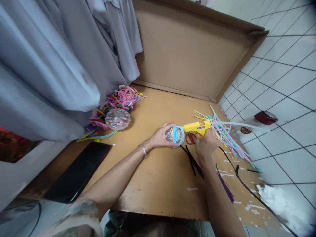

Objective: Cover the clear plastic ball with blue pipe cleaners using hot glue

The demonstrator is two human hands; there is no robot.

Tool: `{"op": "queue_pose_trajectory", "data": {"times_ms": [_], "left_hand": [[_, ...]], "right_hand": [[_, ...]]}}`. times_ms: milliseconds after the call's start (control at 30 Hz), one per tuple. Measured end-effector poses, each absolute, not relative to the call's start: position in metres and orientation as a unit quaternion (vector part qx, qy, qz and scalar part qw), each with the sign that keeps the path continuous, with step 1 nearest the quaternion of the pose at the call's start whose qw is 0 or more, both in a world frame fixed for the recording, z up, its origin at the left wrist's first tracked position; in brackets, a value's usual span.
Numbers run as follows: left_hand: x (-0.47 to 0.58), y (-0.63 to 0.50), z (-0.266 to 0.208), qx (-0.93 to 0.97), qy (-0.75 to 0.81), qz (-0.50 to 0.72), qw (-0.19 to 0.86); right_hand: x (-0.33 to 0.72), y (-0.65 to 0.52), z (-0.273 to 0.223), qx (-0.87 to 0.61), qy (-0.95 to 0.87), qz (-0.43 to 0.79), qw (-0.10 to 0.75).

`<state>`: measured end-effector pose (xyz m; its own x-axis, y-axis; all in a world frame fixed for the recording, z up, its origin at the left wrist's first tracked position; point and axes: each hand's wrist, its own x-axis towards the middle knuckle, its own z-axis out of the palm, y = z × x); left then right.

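Note:
A clear, rounded ball (170, 134) with blue pipe cleaner strips (176, 135) across it sits in the grip of my left hand (163, 135), tilted toward the right. My right hand (206, 143) is closed around the handle of a yellow glue gun (195, 127). Its nozzle points left and meets or nearly meets the ball's upper right side; contact is hard to tell. A translucent glue stick (237, 123) sticks out of the gun's back. Red-handled scissors (190, 138) lie beneath the gun, partly hidden, close to black pipe cleaners (191, 159).
A second clear ball (118, 119) rests by a heap of coloured pipe cleaners (123, 98). A black phone (80, 171) lies at left. Pastel pipe cleaners (229, 140), a purple tassel (225, 186), a black cord (249, 189) and white tissue (283, 204) are at right. Cardboard (197, 49) stands behind.

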<state>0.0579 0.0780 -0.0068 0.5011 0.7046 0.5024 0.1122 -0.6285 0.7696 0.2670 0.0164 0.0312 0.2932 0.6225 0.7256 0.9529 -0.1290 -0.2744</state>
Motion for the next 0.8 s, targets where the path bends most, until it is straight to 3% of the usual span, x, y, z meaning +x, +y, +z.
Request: {"op": "queue_pose_trajectory", "data": {"times_ms": [567, 800], "left_hand": [[0.057, 0.08, -0.009, 0.782, 0.275, 0.425, 0.364], [0.057, 0.082, -0.011, 0.776, 0.271, 0.429, 0.376]], "right_hand": [[0.287, 0.026, 0.025, -0.761, -0.486, -0.176, 0.393], [0.318, 0.042, -0.008, -0.842, -0.427, -0.079, 0.319]]}}
